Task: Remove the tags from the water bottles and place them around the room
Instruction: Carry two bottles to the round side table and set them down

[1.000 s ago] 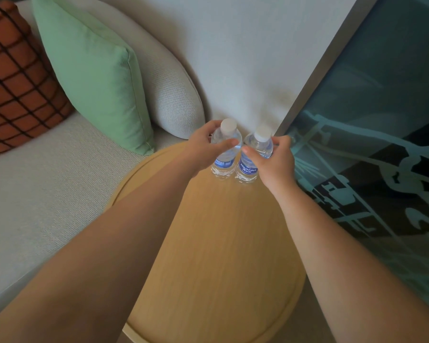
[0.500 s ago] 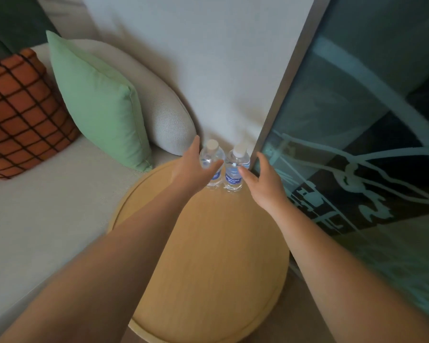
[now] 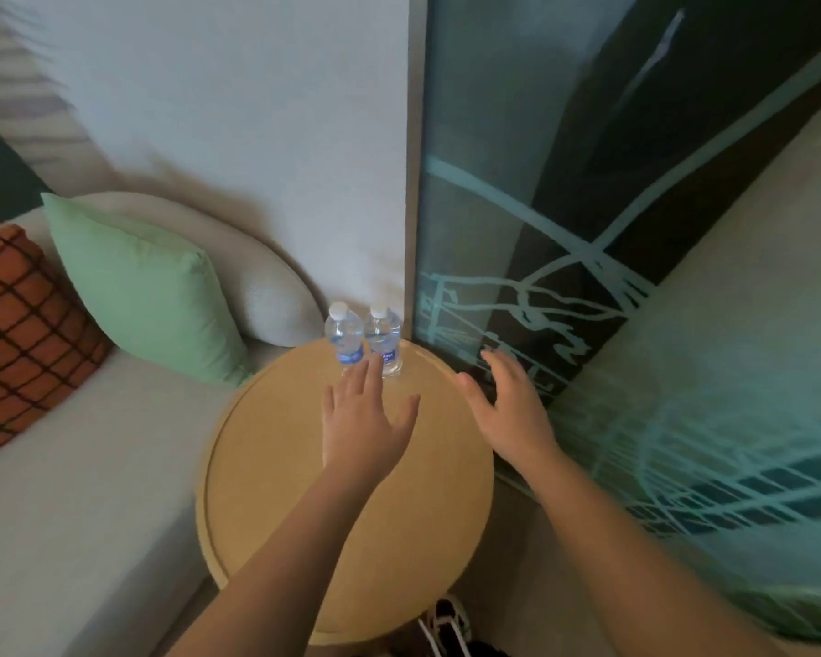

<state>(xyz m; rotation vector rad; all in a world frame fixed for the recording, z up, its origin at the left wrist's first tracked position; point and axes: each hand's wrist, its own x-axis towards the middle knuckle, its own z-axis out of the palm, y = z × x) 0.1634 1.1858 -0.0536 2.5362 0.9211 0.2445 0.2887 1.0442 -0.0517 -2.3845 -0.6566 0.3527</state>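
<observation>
From the head view, two clear plastic water bottles (image 3: 363,341) with white caps and blue labels stand touching at the far edge of the round, pale wooden desk (image 3: 276,490). The left hand (image 3: 366,422) and right hand (image 3: 505,407) hover nearer, fingers spread, holding nothing. This placement looks done; next would likely be other bottles elsewhere.

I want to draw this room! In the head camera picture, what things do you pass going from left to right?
Orange checked pillow → green pillow → left water bottle → right water bottle → dark glass panel with teal lines.
</observation>
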